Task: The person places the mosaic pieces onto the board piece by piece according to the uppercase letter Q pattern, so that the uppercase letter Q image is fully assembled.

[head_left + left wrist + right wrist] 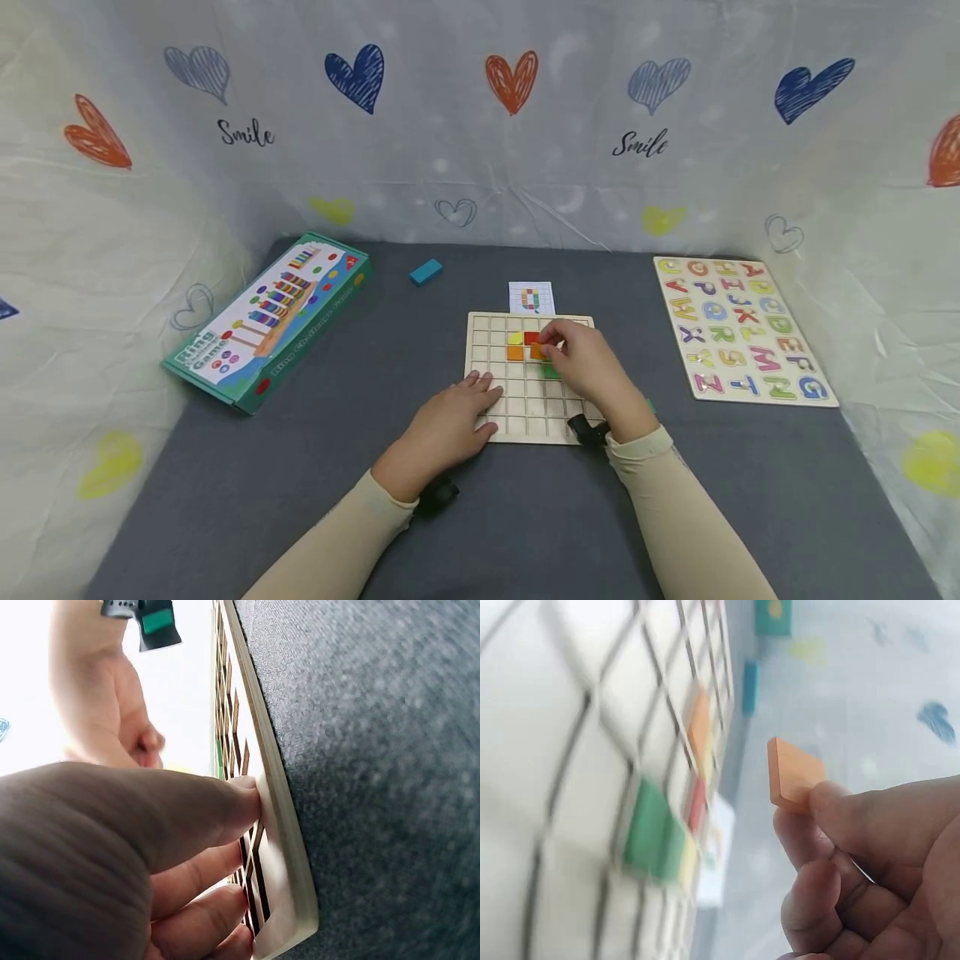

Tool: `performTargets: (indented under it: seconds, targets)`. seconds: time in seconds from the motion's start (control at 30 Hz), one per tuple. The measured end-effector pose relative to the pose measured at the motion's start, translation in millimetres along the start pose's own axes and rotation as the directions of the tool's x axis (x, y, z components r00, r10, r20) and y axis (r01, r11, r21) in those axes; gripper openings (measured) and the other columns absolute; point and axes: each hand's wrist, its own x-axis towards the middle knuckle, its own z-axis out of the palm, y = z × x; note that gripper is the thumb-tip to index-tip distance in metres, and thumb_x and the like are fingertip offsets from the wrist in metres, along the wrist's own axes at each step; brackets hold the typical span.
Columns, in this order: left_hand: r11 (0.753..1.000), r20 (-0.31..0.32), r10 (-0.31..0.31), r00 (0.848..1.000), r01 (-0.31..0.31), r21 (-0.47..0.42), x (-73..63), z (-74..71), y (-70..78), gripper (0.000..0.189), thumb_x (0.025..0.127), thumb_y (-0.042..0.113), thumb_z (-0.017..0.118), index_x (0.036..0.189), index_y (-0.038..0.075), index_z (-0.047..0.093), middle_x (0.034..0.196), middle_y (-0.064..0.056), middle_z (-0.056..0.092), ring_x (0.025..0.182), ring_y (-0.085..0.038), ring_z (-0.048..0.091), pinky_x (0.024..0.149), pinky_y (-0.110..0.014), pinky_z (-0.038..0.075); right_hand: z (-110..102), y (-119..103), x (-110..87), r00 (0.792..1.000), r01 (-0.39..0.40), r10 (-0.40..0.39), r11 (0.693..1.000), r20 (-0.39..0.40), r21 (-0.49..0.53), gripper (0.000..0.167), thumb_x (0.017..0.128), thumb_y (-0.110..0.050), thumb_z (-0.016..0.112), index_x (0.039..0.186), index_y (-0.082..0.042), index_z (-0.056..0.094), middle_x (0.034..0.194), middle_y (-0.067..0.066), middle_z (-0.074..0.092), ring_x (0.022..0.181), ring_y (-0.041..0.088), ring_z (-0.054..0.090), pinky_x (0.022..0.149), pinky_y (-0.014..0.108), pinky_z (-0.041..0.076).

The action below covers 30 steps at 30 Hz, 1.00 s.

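My right hand pinches an orange square tile between thumb and fingertips, raised over the grid in the right wrist view. Below lies a wooden grid board. Set in its cells are a yellow tile, a red tile, another orange tile and a green tile. My left hand rests on the board's near left corner with fingers spread; its thumb presses close to the board's edge in the left wrist view. The right hand partly covers the board.
Behind the board lies a small pattern card. A blue block is at the back, left of the card. A green game box lies on the left, an alphabet board on the right. A printed curtain hangs behind.
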Motion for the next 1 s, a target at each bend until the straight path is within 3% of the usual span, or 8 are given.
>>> performTargets:
  seconds: [0.33, 0.67, 1.0]
  targets:
    - [1.000, 0.000, -0.006, 1.000, 0.006, 0.023, 1.5, 1.1, 1.2, 0.058, 0.103, 0.031, 0.076, 0.157, 0.016, 0.061, 0.169, -0.007, 0.050, 0.162, -0.029, 0.041, 0.129, -0.053, 0.041, 33.2, -4.9, 11.1, 0.999, -0.001, -0.001, 1.000, 0.042, 0.031, 0.005, 0.104, -0.012, 0.073, 0.108, -0.013, 0.075, 0.100, 0.005, 0.077, 0.084, 0.022, 0.064, 0.081, 0.040, 0.053]
    - [1.000, -0.002, -0.009, 1.000, 0.009, 0.016, 0.4, 1.5, -0.6, 0.058, 0.103, 0.032, 0.076, 0.157, 0.017, 0.061, 0.169, -0.006, 0.051, 0.162, -0.029, 0.041, 0.128, -0.054, 0.041, 39.6, -6.7, 9.2, 0.998, -0.002, 0.000, 1.000, 0.069, 0.024, 0.004, 0.104, -0.012, 0.074, 0.107, -0.013, 0.075, 0.104, 0.005, 0.078, 0.092, 0.022, 0.070, 0.087, 0.044, 0.057]
    - [1.000, -0.004, 0.001, 1.000, -0.001, 0.020, 0.7, 1.3, -1.4, 0.058, 0.103, 0.031, 0.076, 0.157, 0.016, 0.062, 0.169, -0.007, 0.051, 0.162, -0.029, 0.041, 0.129, -0.054, 0.040, 39.6, -8.3, 8.1, 0.997, 0.015, -0.015, 1.000, 0.078, 0.001, 0.004, 0.103, -0.012, 0.075, 0.106, -0.010, 0.077, 0.102, 0.005, 0.078, 0.090, 0.022, 0.069, 0.086, 0.043, 0.058]
